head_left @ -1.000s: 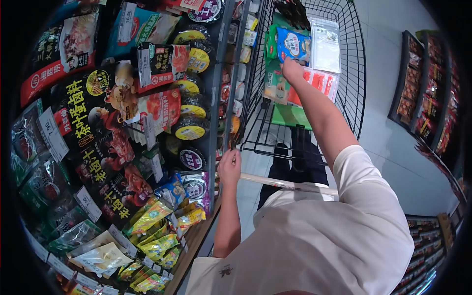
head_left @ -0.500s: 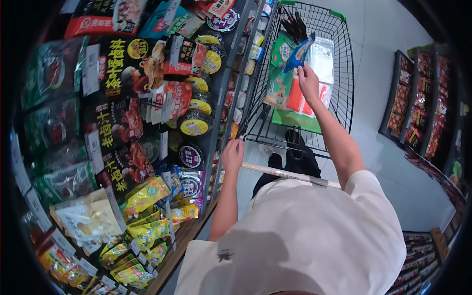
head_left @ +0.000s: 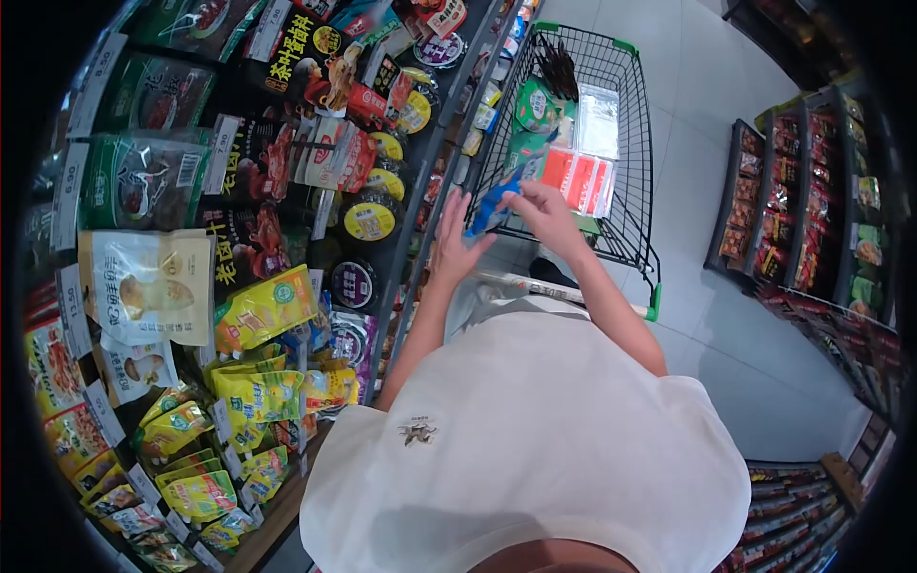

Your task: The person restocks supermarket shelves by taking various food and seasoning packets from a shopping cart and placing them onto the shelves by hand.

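Note:
My right hand (head_left: 543, 212) pinches a blue packet (head_left: 493, 204) above the near end of the shopping cart (head_left: 642, 124). Beside the packet is my left hand (head_left: 456, 246), its fingers stretched out and apart; I cannot tell whether they touch it. In the cart lie green packages (head_left: 537, 107), a red-and-white package (head_left: 579, 181), a shiny silver-white pack (head_left: 599, 116) and a bundle of dark thin items (head_left: 555, 69). The cart's handle bar (head_left: 528, 285) runs in front of my body, below both hands.
On my left rise shelves of packaged food, with yellow pouches (head_left: 266, 307), a beige pouch (head_left: 149, 286), round yellow-lidded packs (head_left: 370, 222) and price tags. Another shelf rack (head_left: 810, 191) stands to the right, across the tiled floor (head_left: 697, 172).
My right hand has brought the blue packet from over the cart back toward my left hand. The left hand has risen from near the handle and spread its fingers.

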Tool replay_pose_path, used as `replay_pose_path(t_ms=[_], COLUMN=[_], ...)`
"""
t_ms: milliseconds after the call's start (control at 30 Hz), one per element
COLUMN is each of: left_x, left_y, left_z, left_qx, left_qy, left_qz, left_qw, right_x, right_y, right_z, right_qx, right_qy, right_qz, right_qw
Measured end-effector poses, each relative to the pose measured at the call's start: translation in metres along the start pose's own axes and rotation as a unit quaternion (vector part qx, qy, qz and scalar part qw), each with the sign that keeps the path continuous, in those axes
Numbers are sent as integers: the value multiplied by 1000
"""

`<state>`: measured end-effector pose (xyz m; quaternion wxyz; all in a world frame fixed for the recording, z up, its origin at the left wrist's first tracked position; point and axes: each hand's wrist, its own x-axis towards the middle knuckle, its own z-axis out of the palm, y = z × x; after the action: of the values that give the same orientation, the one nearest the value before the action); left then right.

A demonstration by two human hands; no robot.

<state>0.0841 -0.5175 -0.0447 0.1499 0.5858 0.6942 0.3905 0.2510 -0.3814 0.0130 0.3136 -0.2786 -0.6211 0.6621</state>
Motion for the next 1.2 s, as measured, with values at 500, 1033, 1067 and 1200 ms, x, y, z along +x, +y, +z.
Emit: replay_pose_path(t_ms=[500,1033,1067,1200], left_x=[-109,-205,-211,-230], left_y=[-23,-29,-35,-45], left_z=[-44,-93,-92,-103], left_qx=[-120,-548,-549,-537], left_qy=[240,496,500,485], left_qz=[-71,-302,-310,-345], left_qw=[961,602,594,598], right_x=[-50,-57,-63,-74], right_y=[-35,39,52,83], right_z=[144,188,192,204], right_qx=[-179,-141,-126,-85], right_qy=[-283,-381,-384,-376], right_qz=[-166,216,234,251], right_qw=[928,888,884,888])
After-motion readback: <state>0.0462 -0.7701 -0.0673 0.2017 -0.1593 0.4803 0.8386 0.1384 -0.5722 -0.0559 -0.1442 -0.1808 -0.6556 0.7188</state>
